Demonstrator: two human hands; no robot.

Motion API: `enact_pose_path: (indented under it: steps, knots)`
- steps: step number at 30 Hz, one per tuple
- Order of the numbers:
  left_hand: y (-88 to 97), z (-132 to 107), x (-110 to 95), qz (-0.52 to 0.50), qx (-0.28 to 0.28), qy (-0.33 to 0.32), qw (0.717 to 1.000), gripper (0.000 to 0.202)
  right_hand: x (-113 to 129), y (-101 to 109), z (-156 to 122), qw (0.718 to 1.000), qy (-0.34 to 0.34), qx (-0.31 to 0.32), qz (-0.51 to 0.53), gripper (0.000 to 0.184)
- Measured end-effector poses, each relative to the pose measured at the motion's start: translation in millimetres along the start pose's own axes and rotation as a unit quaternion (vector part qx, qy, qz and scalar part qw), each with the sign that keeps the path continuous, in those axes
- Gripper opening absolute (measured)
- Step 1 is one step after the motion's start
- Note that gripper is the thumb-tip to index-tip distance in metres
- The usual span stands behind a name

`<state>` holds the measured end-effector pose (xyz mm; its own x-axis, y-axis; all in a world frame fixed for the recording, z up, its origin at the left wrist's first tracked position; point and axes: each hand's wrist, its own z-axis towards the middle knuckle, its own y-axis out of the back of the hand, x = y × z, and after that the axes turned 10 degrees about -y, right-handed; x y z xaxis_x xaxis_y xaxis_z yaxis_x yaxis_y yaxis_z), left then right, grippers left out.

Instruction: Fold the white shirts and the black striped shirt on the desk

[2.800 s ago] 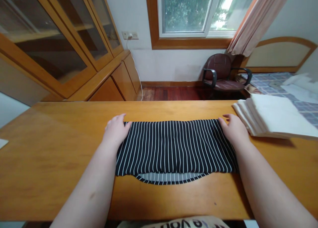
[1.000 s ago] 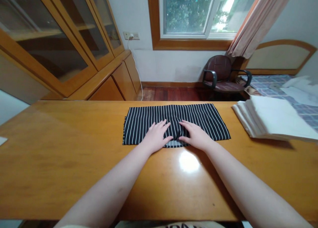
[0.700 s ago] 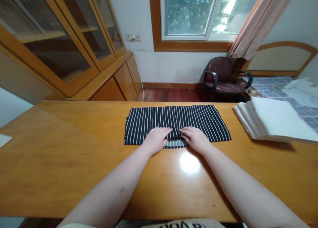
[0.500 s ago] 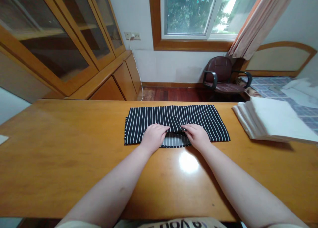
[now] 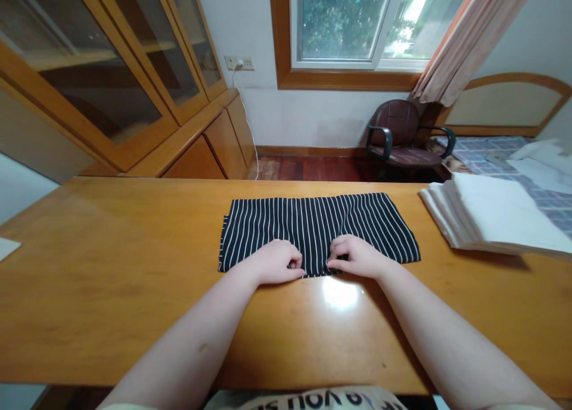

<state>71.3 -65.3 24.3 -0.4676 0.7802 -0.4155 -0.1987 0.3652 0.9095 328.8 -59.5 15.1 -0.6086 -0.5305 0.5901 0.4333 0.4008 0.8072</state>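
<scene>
A folded black cloth with white stripes (image 5: 308,225) lies lengthwise across the wooden table in front of me. My left hand (image 5: 277,261) rests at its near edge, fingers curled and thumb low, closed on the fabric. A short way to the right, my right hand (image 5: 355,256) grips the same edge with bent fingers and thumb. Between the two hands the stripes run down to the edge. Parts of the cloth under both palms are hidden.
On the right of the table (image 5: 134,314) sits a stack of folded white cloths (image 5: 496,213). A white sheet corner (image 5: 8,248) shows at the far left. Beyond the table are a glass-door cabinet (image 5: 174,115), a dark red armchair (image 5: 397,136) and a bed (image 5: 478,148).
Both hands have moved toward me, drawing the cloth's front edge down. The grey inner side that showed between them is now covered by striped fabric.
</scene>
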Motion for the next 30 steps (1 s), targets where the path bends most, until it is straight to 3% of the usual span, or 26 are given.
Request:
enact_pose_path:
  steps: [3, 6, 8, 10, 13, 16, 21, 26, 30]
  knots:
    - [0.2, 3.8, -2.1, 0.009, -0.013, 0.04, 0.999, 0.037, 1.4, -2.3, 1.9, 0.998, -0.036, -0.052, -0.009, 0.038]
    - [-3.6, 10.5, -4.9, 0.037, -0.097, 0.066, 0.992, 0.03, 1.6, -9.3, 5.1, 0.982, -0.088, -0.16, -0.04, 0.027]
    - [-9.8, 15.2, -5.3, 0.057, -0.14, 0.062, 0.987, 0.034, 0.0, -16.7, 7.5, 0.972, -0.114, -0.19, -0.073, 0.034]
    - [-18.6, 18.7, -3.7, 0.077, -0.123, 0.048, 0.988, 0.057, -3.0, -24.8, 9.1, 0.972, -0.132, -0.157, -0.111, 0.059]
    - [-31.8, 20.6, 1.3, 0.076, -0.031, 0.052, 0.995, 0.08, -7.7, -32.7, 9.3, 0.973, -0.15, -0.064, -0.161, 0.087]
    - [-37.2, 18.5, 6.2, 0.051, 0.021, 0.112, 0.992, 0.095, -9.4, -32.3, 7.7, 0.967, -0.174, -0.012, -0.186, 0.094]
    - [-28.1, 9.1, 8.0, 0.019, 0.065, 0.206, 0.976, 0.114, -8.4, -24.2, 5.3, 0.953, -0.235, 0.024, -0.192, 0.099]
    - [-14.6, -1.9, 7.2, -0.003, 0.08, 0.361, 0.929, 0.103, -11.2, -18.7, 1.9, 0.943, -0.271, 0.047, -0.186, 0.108]
    - [-9.1, -3.0, 13.7, 0.053, 0.011, 0.518, 0.853, 0.092, -14.1, -18.3, 0.8, 0.943, -0.272, 0.052, -0.186, 0.108]
